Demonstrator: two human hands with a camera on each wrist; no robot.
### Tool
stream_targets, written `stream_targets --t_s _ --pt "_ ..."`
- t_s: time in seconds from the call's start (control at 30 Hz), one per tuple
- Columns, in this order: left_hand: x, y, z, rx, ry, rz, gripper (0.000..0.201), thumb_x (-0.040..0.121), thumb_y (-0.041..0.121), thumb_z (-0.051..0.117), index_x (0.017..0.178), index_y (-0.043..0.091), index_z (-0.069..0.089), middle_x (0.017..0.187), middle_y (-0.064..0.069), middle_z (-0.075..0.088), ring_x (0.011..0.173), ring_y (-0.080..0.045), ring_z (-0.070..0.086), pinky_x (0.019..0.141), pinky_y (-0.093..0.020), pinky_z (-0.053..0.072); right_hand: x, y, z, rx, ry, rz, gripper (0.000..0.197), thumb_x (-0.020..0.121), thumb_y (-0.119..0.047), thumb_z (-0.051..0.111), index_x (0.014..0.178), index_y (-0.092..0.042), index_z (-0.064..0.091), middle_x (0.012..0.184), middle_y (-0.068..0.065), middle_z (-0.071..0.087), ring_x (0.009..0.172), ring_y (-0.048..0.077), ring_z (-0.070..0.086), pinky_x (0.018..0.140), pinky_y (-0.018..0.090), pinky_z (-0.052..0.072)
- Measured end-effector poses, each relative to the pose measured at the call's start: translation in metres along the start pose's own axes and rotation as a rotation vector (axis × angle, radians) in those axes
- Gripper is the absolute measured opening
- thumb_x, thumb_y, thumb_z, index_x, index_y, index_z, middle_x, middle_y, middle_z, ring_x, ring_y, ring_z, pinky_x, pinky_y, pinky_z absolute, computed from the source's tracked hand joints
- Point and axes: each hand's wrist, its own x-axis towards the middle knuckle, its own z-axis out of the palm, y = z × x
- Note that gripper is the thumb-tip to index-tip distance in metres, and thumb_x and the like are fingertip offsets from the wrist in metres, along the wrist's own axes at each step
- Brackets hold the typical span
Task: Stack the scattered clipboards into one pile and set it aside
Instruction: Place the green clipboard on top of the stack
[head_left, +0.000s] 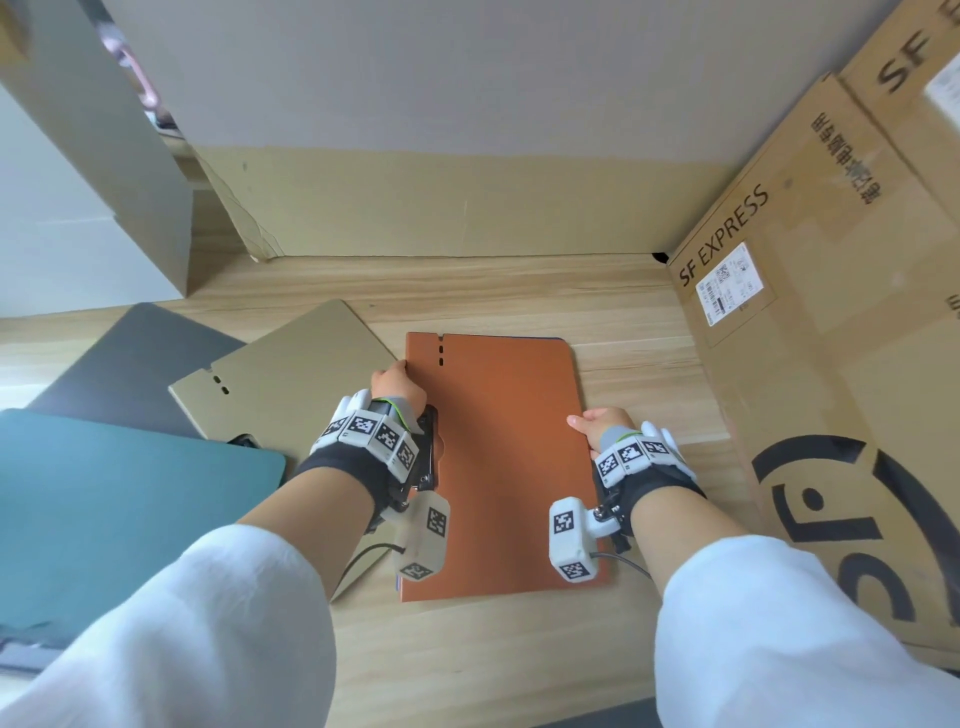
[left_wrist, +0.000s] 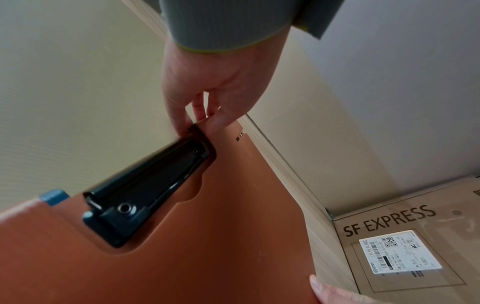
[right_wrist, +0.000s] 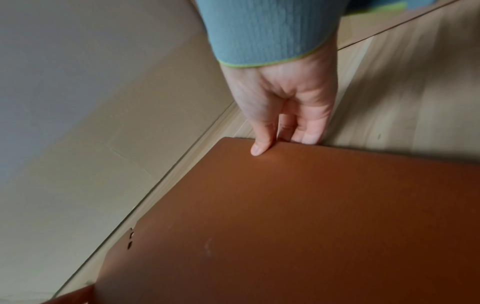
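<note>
Clipboards counted: we found four on the wooden table (head_left: 519, 649): one orange clipboard (head_left: 498, 457), one tan clipboard (head_left: 291, 374), one dark grey clipboard (head_left: 140, 358) and one teal clipboard (head_left: 119, 499).
Orange clipboard, position: it lay at the centre of the table, and a thin blue edge (head_left: 540, 339) showed under its far side; whether that was a further board we could not tell.
Clip: one black metal clip (left_wrist: 148, 185) sat at the orange board's left edge.
Left hand (head_left: 397, 387): it gripped the orange board's left edge, fingers curled at the clip's end.
Right hand (head_left: 597, 423): it pinched the right edge, thumb on top and fingers under.
Boxes counted: we saw two cardboard boxes marked SF, a near one (head_left: 810, 332) and a far one (head_left: 914, 78), right of the table.
Cardboard sheet (head_left: 467, 208): one stood against the wall behind the table.
Hidden or cut off: the tan board overlapped the dark grey one; the teal board ran off the left of the head view, and its clip was not visible. The shipping label (left_wrist: 400, 253) text was too small to read.
</note>
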Motion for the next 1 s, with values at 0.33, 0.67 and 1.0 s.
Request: stream_targets --t_s 0.33,0.67,1.0 --pt "-0.006 -0.035 -0.042 0.162 0.045 -0.065 0.048 0.091 0.017 0.044 0.137 0.027 0.047 0.142 -0.013 0.039 0.13 -0.038 0.04 0.108 -0.047 0.039 -0.01 -0.011 0.001 -0.211 -0.022 0.034 0.046 0.096 -0.035 0.041 0.129 -0.004 0.053 0.133 0.015 0.056 0.123 0.031 0.052 0.101 0.033 0.037" --pt "-0.015 -0.096 -0.125 0.877 -0.129 -0.061 0.046 0.099 0.016 0.037 0.145 0.017 0.038 0.154 -0.004 0.034 0.142 -0.027 0.029 0.111 -0.036 0.032 -0.018 -0.013 0.008 -0.294 -0.019 0.04 0.052 0.098 -0.035 0.035 0.14 -0.004 0.041 0.14 0.017 0.049 0.128 0.033 0.048 0.103 0.035 0.035" --pt "-0.019 -0.151 -0.125 0.706 -0.02 0.088 0.023 0.095 0.028 0.048 0.112 0.023 0.064 0.134 -0.003 0.045 0.134 -0.03 0.029 0.106 -0.039 0.026 -0.014 -0.008 0.013 -0.27 0.006 0.014 0.048 0.099 -0.027 0.036 0.141 -0.003 0.038 0.143 0.018 0.046 0.13 0.034 0.044 0.104 0.037 0.034"
